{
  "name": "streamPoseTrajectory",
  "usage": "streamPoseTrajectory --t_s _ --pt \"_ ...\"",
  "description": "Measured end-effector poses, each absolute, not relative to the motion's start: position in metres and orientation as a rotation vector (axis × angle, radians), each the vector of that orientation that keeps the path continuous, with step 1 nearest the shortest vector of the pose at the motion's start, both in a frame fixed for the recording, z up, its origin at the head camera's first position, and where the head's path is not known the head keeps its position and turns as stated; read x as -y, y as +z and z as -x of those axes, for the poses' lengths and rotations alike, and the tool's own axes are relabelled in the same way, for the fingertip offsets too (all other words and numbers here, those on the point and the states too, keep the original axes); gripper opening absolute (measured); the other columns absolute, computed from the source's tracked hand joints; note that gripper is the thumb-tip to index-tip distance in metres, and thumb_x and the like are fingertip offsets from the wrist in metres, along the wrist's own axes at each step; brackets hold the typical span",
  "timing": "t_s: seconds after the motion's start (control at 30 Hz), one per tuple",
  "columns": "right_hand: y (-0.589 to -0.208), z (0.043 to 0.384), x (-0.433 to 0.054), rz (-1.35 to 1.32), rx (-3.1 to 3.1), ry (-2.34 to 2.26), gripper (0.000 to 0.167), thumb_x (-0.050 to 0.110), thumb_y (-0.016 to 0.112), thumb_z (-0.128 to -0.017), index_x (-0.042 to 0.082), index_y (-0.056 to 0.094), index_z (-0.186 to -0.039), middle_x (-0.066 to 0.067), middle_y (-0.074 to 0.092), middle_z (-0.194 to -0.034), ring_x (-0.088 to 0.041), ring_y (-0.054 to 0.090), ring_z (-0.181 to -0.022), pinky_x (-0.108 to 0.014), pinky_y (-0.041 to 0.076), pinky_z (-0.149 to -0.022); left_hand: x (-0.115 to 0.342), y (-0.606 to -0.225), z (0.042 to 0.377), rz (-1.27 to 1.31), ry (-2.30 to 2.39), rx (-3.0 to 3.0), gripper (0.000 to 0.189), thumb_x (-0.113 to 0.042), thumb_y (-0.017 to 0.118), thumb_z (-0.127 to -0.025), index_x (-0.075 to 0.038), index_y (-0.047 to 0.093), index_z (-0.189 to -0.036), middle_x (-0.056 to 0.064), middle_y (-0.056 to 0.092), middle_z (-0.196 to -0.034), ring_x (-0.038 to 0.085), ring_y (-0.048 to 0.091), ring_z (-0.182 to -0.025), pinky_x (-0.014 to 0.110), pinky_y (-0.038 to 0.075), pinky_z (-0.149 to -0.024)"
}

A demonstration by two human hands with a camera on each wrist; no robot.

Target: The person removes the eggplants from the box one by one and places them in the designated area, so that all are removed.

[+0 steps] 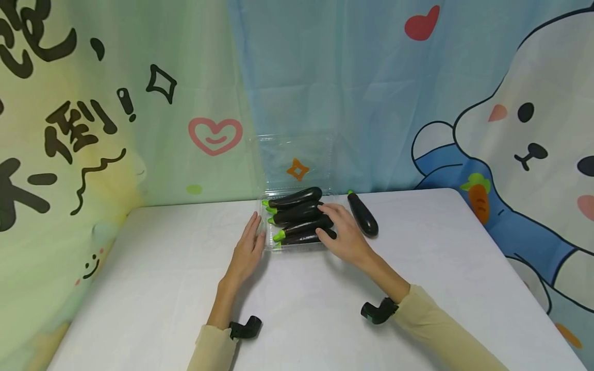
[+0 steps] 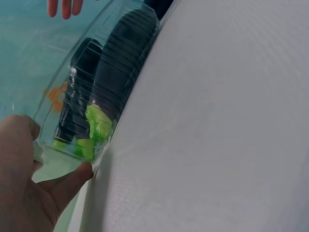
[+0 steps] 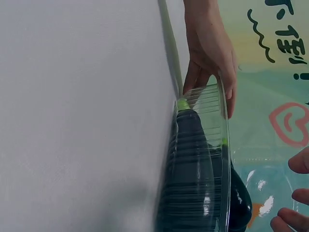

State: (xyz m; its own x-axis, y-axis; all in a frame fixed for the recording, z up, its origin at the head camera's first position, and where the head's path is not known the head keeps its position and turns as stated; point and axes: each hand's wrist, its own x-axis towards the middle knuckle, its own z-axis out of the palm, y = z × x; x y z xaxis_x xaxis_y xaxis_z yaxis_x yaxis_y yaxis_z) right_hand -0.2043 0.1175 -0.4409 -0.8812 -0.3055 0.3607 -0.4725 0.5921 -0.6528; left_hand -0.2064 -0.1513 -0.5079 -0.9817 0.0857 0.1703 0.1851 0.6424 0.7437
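Several dark eggplants (image 1: pixel 297 212) with green stem ends lie side by side in a clear plastic box (image 3: pixel 206 96). Its transparent lid (image 1: pixel 297 147) stands raised at the back. My left hand (image 1: pixel 246 252) rests against the box's left end with the fingers straight; in the left wrist view the thumb (image 2: pixel 72 186) is by the near corner. Over the right ends of the eggplants is my right hand (image 1: pixel 345 234), fingers spread and relaxed. In the right wrist view its fingers (image 3: pixel 294 217) are apart from the eggplants. One more eggplant (image 1: pixel 363 214) lies outside, right of the box.
The box stands near the back edge of a table with a white cloth (image 1: pixel 153 288). Behind it hangs a printed curtain (image 1: pixel 371 103) with hearts, writing and a cartoon animal. Each wrist wears a black camera mount (image 1: pixel 246 327).
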Motion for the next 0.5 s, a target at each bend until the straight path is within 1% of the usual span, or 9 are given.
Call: streamPoseTrajectory --t_s 0.07,0.3,0.5 --pt "-0.4413 0.2044 -0.1163 -0.642 2.628 1.164 0.051 0.018 0.063 -0.092 0.006 0.050 -0.140 -0.016 0.048 -0.139 -0.035 0.047 -0.129 -0.055 0.042 -0.105 0.1509 -0.5079 0.2065 0.221 -1.279 2.731 0.052 -0.030 0.037 -0.104 -0.015 0.029 -0.154 -0.006 0.021 -0.163 0.019 0.027 -0.148 0.045 0.028 -0.120" --pt "-0.4453 0.2043 -0.1129 -0.629 2.674 1.162 0.050 0.019 0.062 -0.092 0.007 0.050 -0.139 -0.015 0.049 -0.139 -0.034 0.047 -0.129 -0.054 0.043 -0.104 0.1500 -0.5063 0.2075 0.222 -1.332 2.712 0.052 -0.028 0.039 -0.104 -0.014 0.029 -0.153 -0.004 0.022 -0.163 0.024 0.044 -0.139 0.047 0.035 -0.116" --pt "-0.4453 0.2047 -0.1112 -0.621 2.684 1.181 0.050 0.020 0.061 -0.093 0.007 0.049 -0.140 -0.015 0.047 -0.141 -0.034 0.045 -0.132 -0.055 0.042 -0.106 0.1503 -0.5063 0.2070 0.213 -1.346 2.711 0.052 -0.028 0.039 -0.104 -0.013 0.030 -0.153 -0.005 0.022 -0.163 0.025 0.047 -0.136 0.046 0.035 -0.116"
